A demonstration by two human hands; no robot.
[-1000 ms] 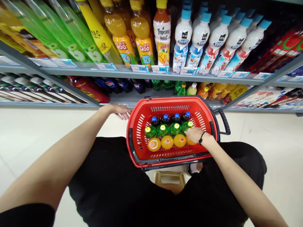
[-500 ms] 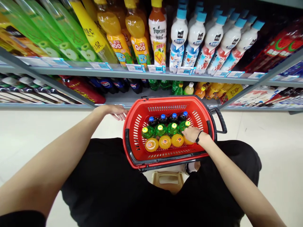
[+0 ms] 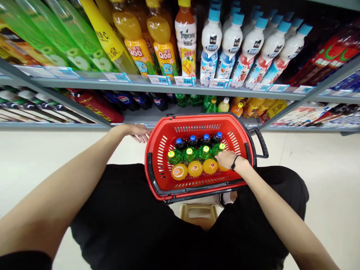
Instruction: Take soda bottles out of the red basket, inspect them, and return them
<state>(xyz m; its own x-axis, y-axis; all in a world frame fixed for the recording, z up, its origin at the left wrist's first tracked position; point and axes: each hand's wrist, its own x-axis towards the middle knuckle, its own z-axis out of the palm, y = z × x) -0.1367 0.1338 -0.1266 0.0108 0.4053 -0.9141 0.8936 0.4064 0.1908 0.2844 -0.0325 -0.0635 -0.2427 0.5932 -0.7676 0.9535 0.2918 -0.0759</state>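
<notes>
A red basket point(image 3: 157, 150) with black handles holds three rows of small bottles. Blue-capped dark bottles point(image 3: 192, 140) stand at the back, green bottles point(image 3: 189, 153) with yellow caps in the middle, orange bottles point(image 3: 195, 168) in front. My right hand point(image 3: 226, 159), with a black band at the wrist, reaches into the basket's right side, over the rightmost orange bottle and beside the last green one; its fingertips are partly hidden, and its grip is unclear. My left hand point(image 3: 140, 132) is by the basket's left rim, its fingers apart, nothing in it.
Shelves point(image 3: 168, 87) of drink bottles run across behind the basket. Pepsi bottles point(image 3: 159, 100) and several small bottles stand on the lower shelf. My black-trousered legs flank a beige stool point(image 3: 198, 212) below the basket.
The whole view has shifted very slightly. Both hands and the bottles in the basket look the same.
</notes>
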